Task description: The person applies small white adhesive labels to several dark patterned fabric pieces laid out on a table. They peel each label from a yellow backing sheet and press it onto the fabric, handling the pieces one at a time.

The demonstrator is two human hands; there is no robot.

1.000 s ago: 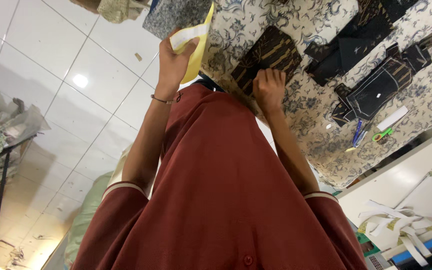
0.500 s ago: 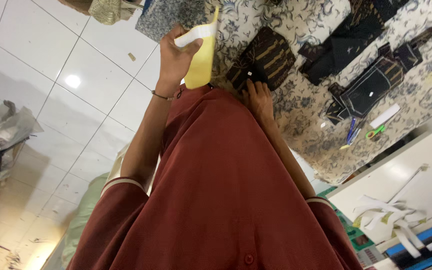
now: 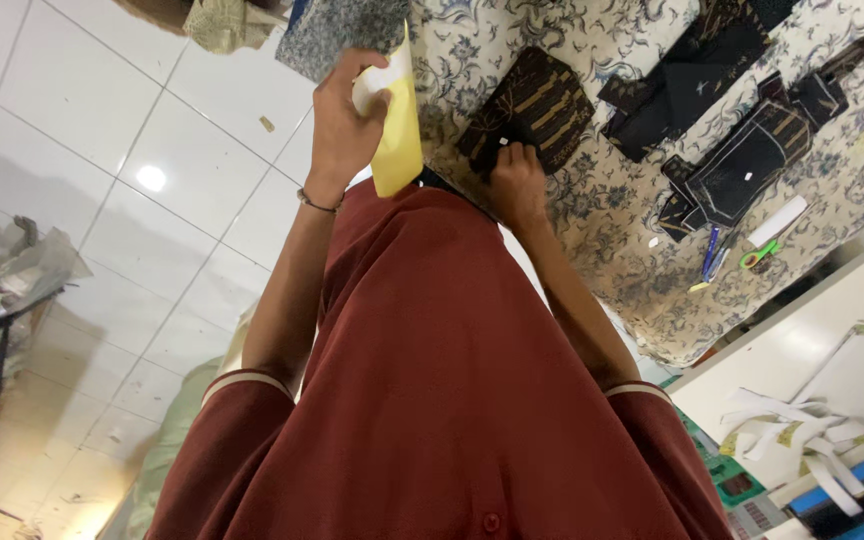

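The left hand (image 3: 342, 125) is up in the air over the floor, its fingers (image 3: 372, 112) wrapped tight round a yellow and white paper (image 3: 397, 140); the right hand (image 3: 514, 185) rests on a dark patterned cloth piece (image 3: 537, 105), fingers pressing its near edge; the cloth lies on the table (image 3: 632, 230) with a flowery cover; green scissors (image 3: 760, 255) lie further right.

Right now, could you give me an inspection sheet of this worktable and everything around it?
Surface: table under floral cloth.
Job's things: yellow sheet; dark patterned fabric piece.
Clutter: more dark fabric pieces, pens, green-handled scissors.
Hands: left hand grips the yellow sheet; right hand rests on the dark patterned fabric piece, grip unclear.
Cables: nothing seen.
Surroundings: white tiled floor, white cabinet.
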